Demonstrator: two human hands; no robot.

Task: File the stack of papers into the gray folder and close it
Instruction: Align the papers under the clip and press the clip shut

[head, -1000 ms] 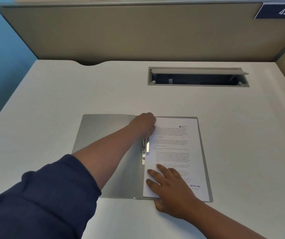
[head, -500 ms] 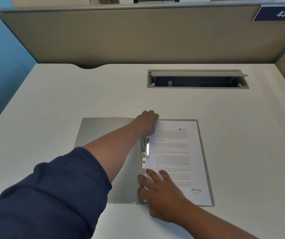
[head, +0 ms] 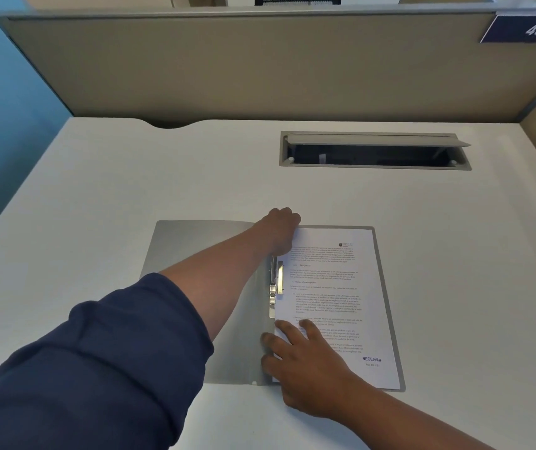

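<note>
Pale and bare but for a cable slot at 1 o'clock, the table carries the gray folder lying open, the stack of papers already on its right half against the spine clip. The left hand is curled shut at the stack's 11 o'clock corner, though on what I cannot tell, and the right hand presses flat, fingers spread, at 7 o'clock. Papers look seated; securing the clip and swinging the cover shut remain.

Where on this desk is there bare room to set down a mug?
Bare desk lies left of the gray folder, right of the papers, and behind it below the cable slot. The near middle is crowded by both arms.
</note>
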